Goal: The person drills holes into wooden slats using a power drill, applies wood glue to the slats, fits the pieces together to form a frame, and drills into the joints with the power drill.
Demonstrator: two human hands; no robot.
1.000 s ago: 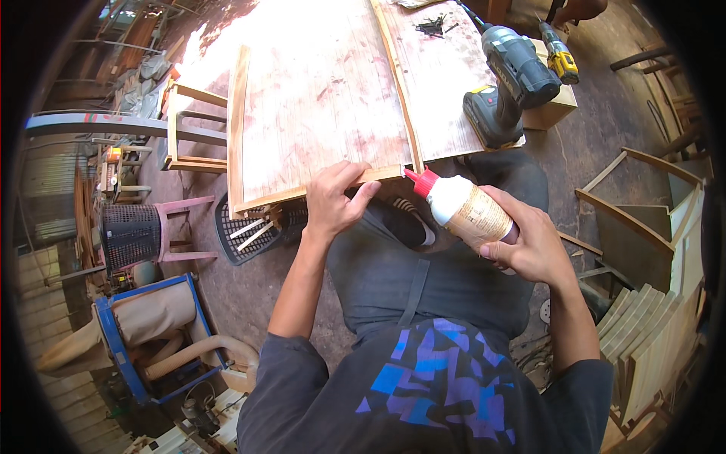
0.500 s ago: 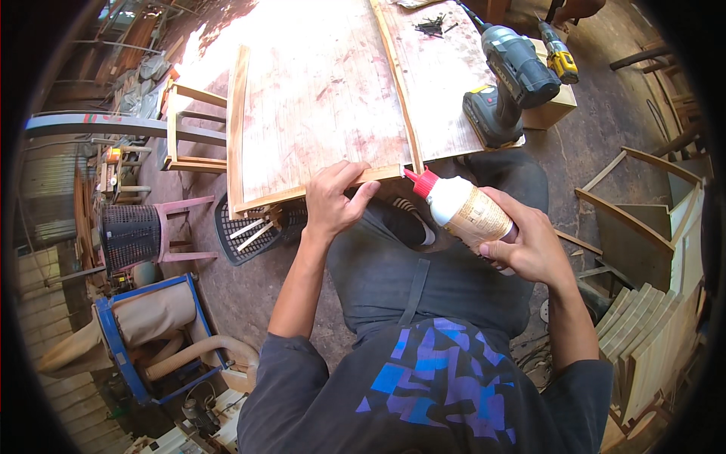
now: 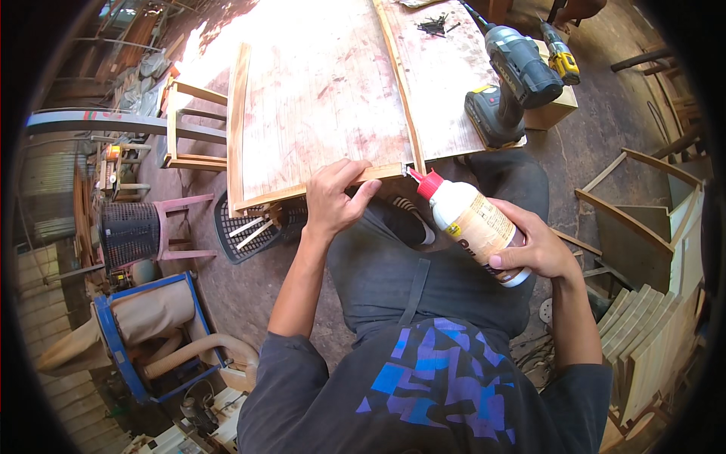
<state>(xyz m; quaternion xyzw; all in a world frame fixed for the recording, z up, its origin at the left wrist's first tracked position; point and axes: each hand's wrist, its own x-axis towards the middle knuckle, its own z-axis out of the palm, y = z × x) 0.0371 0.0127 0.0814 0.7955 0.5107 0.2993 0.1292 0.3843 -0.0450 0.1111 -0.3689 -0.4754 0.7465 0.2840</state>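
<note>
My right hand [image 3: 533,246] is closed round a glue bottle [image 3: 473,227] with a white body, a brown label and a red cap. The bottle lies tilted over my lap, its red nozzle at the end of a narrow wooden strip [image 3: 291,194]. White glue shows at that end. Fingers of my left hand [image 3: 336,198] grip the strip near the glued end, thumb on the near side. The strip runs along the table's near edge and meets a second strip [image 3: 239,125] at its left. Another long strip [image 3: 397,79] crosses the table beside the nozzle.
On the stained worktable [image 3: 321,98] a grey impact driver [image 3: 514,83] stands at the right, with dark screws [image 3: 437,27] farther back. A yellow drill [image 3: 560,60] is beyond it. Below the left edge sits a black basket [image 3: 246,238]; wooden frames [image 3: 643,204] stand at the right.
The glue bottle has rolled in my right hand, showing more of its label, and its nozzle has shifted slightly right and down. My left hand stays on the strip.
</note>
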